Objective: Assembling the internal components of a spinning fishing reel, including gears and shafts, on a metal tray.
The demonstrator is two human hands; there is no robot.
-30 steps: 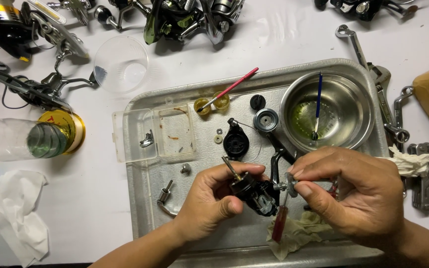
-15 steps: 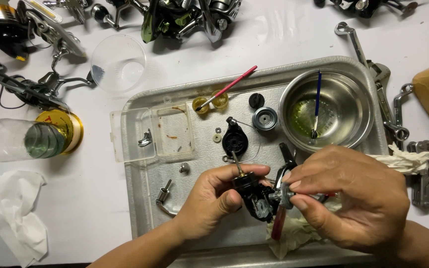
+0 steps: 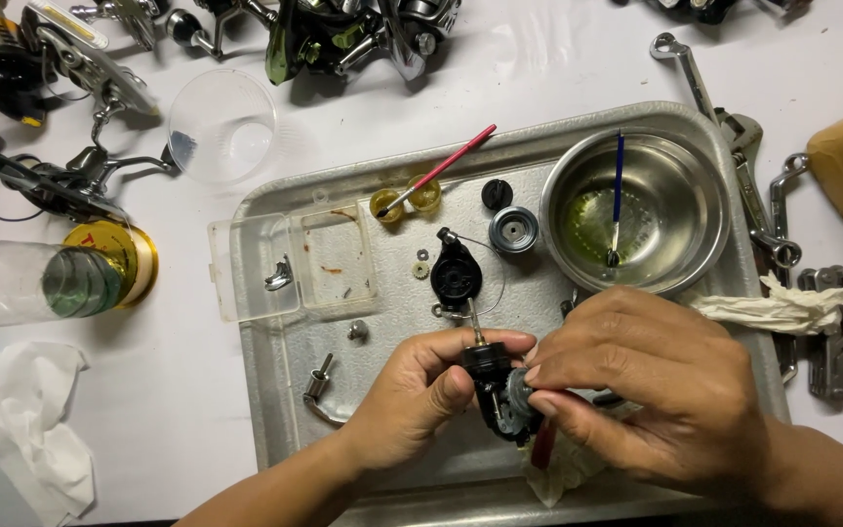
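Two hands met just below the steel bowl: left hand closed on the black reel body, right hand pinching a red-handled tool; a steady body helped.

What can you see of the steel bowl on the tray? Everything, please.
The steel bowl is round, shiny metal, upright in the far right corner of the metal tray. A film of yellowish-green liquid covers its bottom. A thin blue-handled brush stands in it, tip down in the liquid, handle leaning on the far rim. A crumpled tissue lies just beside its near right edge. No hand touches it.
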